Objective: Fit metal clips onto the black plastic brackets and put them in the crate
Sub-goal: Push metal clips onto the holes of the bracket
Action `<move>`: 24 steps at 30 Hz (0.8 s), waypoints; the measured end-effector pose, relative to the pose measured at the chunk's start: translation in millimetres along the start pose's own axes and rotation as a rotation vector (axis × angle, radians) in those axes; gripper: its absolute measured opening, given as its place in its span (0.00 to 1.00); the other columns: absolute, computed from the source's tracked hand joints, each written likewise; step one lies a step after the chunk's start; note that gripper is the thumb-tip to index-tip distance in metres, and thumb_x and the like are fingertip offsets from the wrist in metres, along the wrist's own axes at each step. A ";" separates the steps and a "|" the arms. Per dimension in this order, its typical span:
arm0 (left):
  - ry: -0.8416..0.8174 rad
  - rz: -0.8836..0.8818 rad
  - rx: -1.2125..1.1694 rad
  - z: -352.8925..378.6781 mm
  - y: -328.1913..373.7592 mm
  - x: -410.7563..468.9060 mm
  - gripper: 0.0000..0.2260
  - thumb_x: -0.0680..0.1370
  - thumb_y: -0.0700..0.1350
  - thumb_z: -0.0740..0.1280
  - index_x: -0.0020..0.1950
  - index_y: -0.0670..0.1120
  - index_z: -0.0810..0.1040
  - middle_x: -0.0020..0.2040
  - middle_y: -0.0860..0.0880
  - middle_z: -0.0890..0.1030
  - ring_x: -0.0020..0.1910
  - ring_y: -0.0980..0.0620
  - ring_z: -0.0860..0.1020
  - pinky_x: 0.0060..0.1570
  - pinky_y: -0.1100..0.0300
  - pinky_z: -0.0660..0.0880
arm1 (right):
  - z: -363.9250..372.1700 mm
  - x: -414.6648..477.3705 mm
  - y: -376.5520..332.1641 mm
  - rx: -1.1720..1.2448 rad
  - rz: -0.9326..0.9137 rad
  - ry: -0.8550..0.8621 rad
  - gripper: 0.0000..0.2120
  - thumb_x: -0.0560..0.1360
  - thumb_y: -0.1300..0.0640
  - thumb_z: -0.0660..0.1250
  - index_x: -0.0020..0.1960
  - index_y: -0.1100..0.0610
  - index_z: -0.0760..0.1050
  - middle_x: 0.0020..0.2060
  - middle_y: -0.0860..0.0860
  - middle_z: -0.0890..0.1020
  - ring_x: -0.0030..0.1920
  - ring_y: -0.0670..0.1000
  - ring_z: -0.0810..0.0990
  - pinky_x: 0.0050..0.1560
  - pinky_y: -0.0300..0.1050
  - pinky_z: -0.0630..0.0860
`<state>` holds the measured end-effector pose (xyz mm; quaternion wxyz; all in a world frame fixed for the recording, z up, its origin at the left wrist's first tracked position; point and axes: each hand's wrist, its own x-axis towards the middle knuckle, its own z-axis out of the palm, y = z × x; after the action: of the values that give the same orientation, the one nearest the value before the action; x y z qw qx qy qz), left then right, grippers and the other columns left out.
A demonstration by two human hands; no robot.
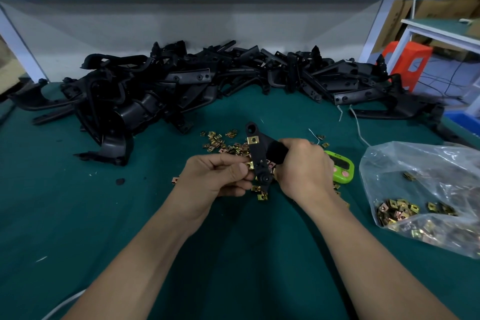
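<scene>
My right hand (302, 166) grips a black plastic bracket (259, 153) above the green mat, its long arm pointing away from me. One brass clip (253, 140) sits fitted on the bracket's upper arm. My left hand (215, 176) pinches a second brass clip (250, 164) against the bracket's left edge, lower down. Loose brass clips (220, 140) lie scattered on the mat under and behind my hands. No crate is plainly in view.
A large heap of black brackets (181, 86) runs across the back of the table. A clear plastic bag of clips (415, 205) lies at the right. A green timer (342, 166) sits behind my right hand. A blue bin edge (465, 119) shows far right.
</scene>
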<state>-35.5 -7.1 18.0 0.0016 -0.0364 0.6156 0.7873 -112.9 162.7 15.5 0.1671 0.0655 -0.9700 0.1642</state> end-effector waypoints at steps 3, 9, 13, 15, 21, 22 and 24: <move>0.013 0.006 0.028 1.8 -0.8 -0.4 0.09 0.64 0.46 0.79 0.42 0.46 0.88 0.39 0.41 0.86 0.34 0.49 0.84 0.33 0.63 0.79 | -1.9 -0.6 -0.7 -0.036 -0.001 -0.004 0.10 0.65 0.60 0.72 0.43 0.48 0.80 0.26 0.43 0.65 0.33 0.56 0.68 0.34 0.47 0.62; 0.031 -0.013 0.054 4.8 -4.3 -1.9 0.06 0.65 0.44 0.78 0.37 0.44 0.87 0.36 0.41 0.85 0.32 0.50 0.83 0.31 0.63 0.79 | -7.6 -3.1 -4.8 -0.125 -0.024 0.010 0.11 0.67 0.64 0.68 0.42 0.48 0.80 0.25 0.45 0.63 0.31 0.55 0.66 0.33 0.46 0.58; 0.057 -0.024 0.035 7.7 -6.8 -2.1 0.08 0.63 0.45 0.79 0.38 0.44 0.87 0.36 0.41 0.85 0.30 0.51 0.82 0.29 0.63 0.78 | -11.1 -4.5 -5.8 -0.139 -0.034 0.031 0.12 0.68 0.66 0.66 0.37 0.49 0.73 0.24 0.45 0.63 0.26 0.50 0.60 0.40 0.45 0.60; 0.074 -0.022 0.030 8.4 -7.9 -2.3 0.12 0.65 0.44 0.80 0.47 0.45 0.86 0.36 0.41 0.85 0.30 0.51 0.82 0.29 0.64 0.77 | -11.5 -6.0 -6.9 -0.150 -0.058 0.051 0.13 0.69 0.66 0.65 0.35 0.49 0.69 0.24 0.45 0.66 0.26 0.48 0.55 0.42 0.45 0.60; 0.085 0.010 0.097 6.5 -9.4 -1.9 0.21 0.74 0.36 0.76 0.63 0.53 0.79 0.35 0.43 0.85 0.30 0.52 0.80 0.27 0.65 0.72 | -10.2 -9.1 -11.5 -0.182 -0.094 0.066 0.13 0.70 0.66 0.64 0.36 0.49 0.69 0.29 0.47 0.73 0.27 0.51 0.58 0.40 0.46 0.59; 0.083 0.021 0.100 6.8 -9.0 -2.4 0.20 0.73 0.36 0.76 0.61 0.53 0.80 0.35 0.44 0.84 0.30 0.52 0.80 0.26 0.66 0.71 | -9.5 -9.5 -12.1 -0.181 -0.105 0.075 0.13 0.70 0.66 0.64 0.36 0.49 0.69 0.29 0.48 0.74 0.27 0.52 0.59 0.40 0.46 0.59; 0.077 0.032 0.113 8.3 -9.5 -2.9 0.18 0.74 0.36 0.75 0.60 0.51 0.82 0.35 0.45 0.84 0.29 0.52 0.79 0.26 0.66 0.70 | -8.4 -11.5 -14.7 -0.187 -0.138 0.091 0.12 0.69 0.66 0.64 0.36 0.50 0.72 0.30 0.50 0.78 0.29 0.54 0.63 0.40 0.46 0.59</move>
<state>-32.6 3.4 10.9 -0.0328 -0.0566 0.6592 0.7491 -96.9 152.7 23.4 0.2272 0.1088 -0.9656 0.0642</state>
